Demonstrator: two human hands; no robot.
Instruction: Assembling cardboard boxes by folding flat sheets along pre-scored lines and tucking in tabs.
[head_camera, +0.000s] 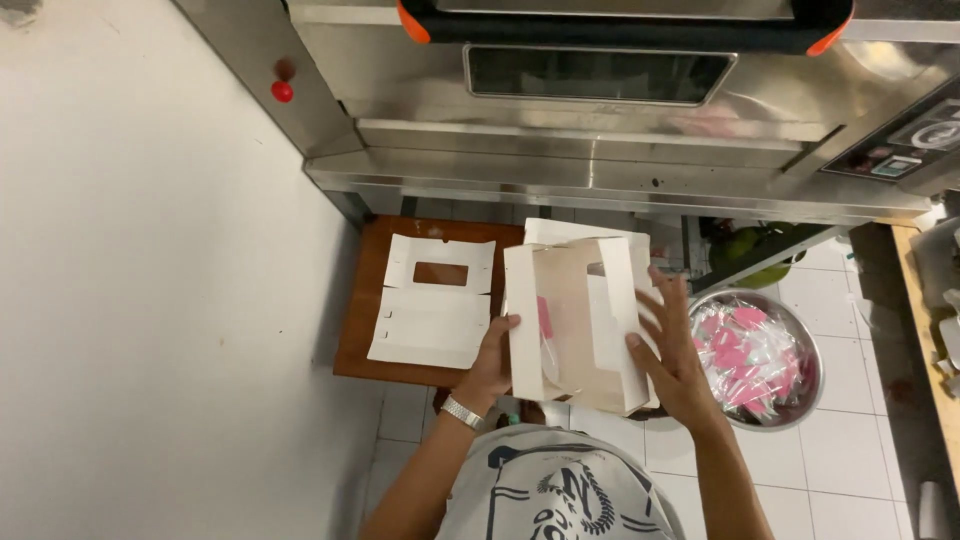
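The half-folded white box (575, 320) was held up above the floor tiles, just off the right edge of the small wooden table (358, 330). The left hand (490, 365) gripped the box's left wall near its lower corner, thumb pressed on the inside face and fingers hidden behind the card. The right hand (675, 350) lay flat against the right wall, fingers spread wide and not closed round anything. A pink item (544, 316) showed inside the box, too small to identify. One flat unfolded box blank (432, 300) lay on the table. One metal bowl (808, 345) of pink-and-clear packets stood on the floor; the packets were too jumbled to count. The steel oven (620, 110) was cut off at the top.
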